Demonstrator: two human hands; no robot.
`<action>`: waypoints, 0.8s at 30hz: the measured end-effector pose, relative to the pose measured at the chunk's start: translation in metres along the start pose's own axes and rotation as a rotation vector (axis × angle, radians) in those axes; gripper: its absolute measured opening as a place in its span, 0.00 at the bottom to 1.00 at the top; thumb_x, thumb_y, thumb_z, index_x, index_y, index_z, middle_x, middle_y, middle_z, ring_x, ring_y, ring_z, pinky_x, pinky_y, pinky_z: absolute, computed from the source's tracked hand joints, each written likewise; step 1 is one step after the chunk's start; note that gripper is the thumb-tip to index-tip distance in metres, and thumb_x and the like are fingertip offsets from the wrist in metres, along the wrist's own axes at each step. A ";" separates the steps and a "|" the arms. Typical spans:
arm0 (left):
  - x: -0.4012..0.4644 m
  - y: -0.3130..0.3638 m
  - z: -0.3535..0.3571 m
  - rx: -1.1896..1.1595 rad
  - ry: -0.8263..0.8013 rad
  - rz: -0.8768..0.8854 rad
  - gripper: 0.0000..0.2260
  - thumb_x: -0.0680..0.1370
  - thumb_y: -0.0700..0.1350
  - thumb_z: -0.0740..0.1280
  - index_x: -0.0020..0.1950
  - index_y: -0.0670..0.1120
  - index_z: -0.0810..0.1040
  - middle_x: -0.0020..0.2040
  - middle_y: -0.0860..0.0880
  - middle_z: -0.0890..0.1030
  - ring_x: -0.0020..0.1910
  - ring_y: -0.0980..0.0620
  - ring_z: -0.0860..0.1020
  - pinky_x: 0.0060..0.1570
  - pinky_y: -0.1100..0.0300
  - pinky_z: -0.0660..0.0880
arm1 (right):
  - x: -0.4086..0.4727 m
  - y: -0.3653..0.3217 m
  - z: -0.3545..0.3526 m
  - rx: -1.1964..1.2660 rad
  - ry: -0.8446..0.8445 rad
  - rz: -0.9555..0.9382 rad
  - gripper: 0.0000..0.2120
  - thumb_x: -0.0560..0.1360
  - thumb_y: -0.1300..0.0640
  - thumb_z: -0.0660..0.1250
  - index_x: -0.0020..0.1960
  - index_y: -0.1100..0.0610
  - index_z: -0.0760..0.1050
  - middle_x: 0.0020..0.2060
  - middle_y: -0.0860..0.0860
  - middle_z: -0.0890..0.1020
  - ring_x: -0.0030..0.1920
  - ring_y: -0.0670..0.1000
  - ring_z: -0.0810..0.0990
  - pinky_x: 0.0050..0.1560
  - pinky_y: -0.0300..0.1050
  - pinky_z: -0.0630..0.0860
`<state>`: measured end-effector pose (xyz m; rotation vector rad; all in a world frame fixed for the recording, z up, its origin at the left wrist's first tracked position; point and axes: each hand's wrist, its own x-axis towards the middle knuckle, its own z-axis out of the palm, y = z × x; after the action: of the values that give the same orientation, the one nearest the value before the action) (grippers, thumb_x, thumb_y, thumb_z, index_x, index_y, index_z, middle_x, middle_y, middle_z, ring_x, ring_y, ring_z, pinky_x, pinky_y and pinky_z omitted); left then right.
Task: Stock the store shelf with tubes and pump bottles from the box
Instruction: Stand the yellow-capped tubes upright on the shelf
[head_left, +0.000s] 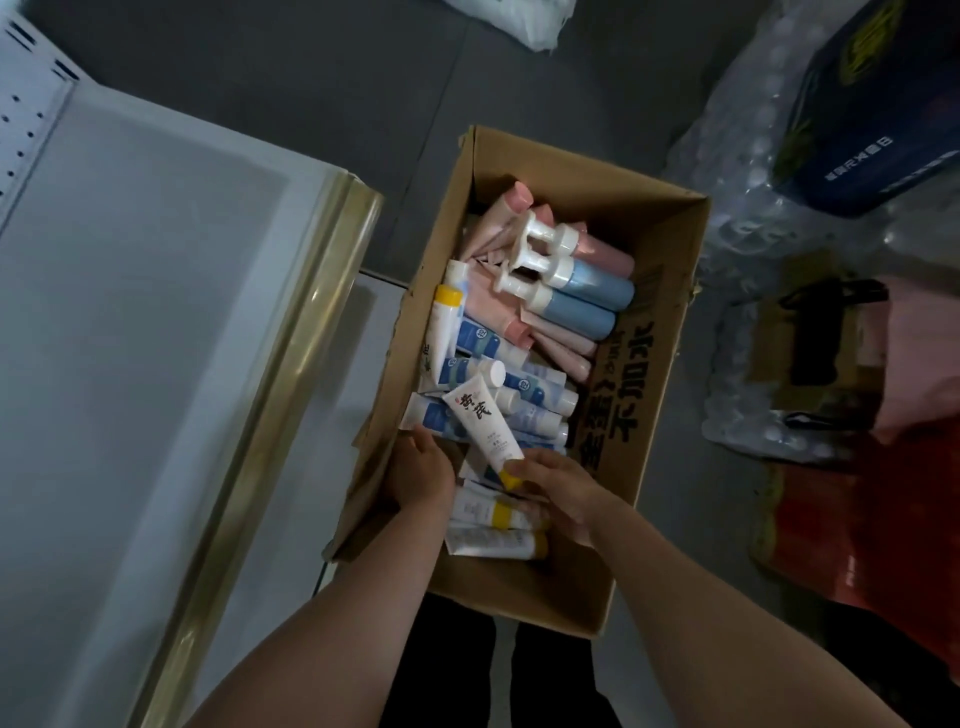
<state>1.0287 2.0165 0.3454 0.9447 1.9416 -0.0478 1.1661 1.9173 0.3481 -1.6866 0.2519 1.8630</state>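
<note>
Grey floor beside bare shelf (145, 291). Box (670, 291) open, pump bottles (582, 296) at far end. Right hand (558, 486) pinches white tube (485, 423) by yellow cap, lifting it clear; left hand (423, 467) reaches in, grip hidden.

Open cardboard box (644, 322) on floor, full of tubes (485, 421), pump bottles (582, 306)

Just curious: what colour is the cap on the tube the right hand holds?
Yellow. The cap on the white tube shows in the head view, by the right hand.
</note>
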 end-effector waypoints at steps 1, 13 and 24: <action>0.004 -0.002 0.008 0.030 -0.053 -0.025 0.24 0.84 0.56 0.47 0.68 0.43 0.73 0.66 0.39 0.76 0.61 0.40 0.76 0.62 0.46 0.73 | -0.002 -0.001 -0.001 0.045 -0.003 -0.029 0.16 0.74 0.58 0.75 0.60 0.56 0.78 0.53 0.54 0.84 0.51 0.51 0.83 0.46 0.43 0.81; 0.021 -0.032 0.067 0.289 -0.427 -0.315 0.29 0.80 0.65 0.52 0.69 0.45 0.71 0.54 0.41 0.77 0.49 0.41 0.81 0.42 0.51 0.82 | 0.017 -0.001 0.001 0.270 -0.010 -0.116 0.18 0.76 0.59 0.72 0.65 0.58 0.76 0.51 0.52 0.85 0.51 0.49 0.84 0.58 0.48 0.78; 0.011 -0.056 0.066 0.139 -0.228 -0.222 0.28 0.74 0.46 0.70 0.72 0.52 0.64 0.63 0.41 0.74 0.57 0.37 0.77 0.51 0.47 0.80 | -0.004 0.001 0.001 0.275 -0.056 -0.184 0.09 0.76 0.62 0.70 0.56 0.58 0.78 0.46 0.52 0.84 0.44 0.48 0.83 0.43 0.41 0.79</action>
<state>1.0392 1.9580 0.2815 0.7722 1.8387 -0.4064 1.1643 1.9157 0.3518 -1.4203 0.3050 1.6543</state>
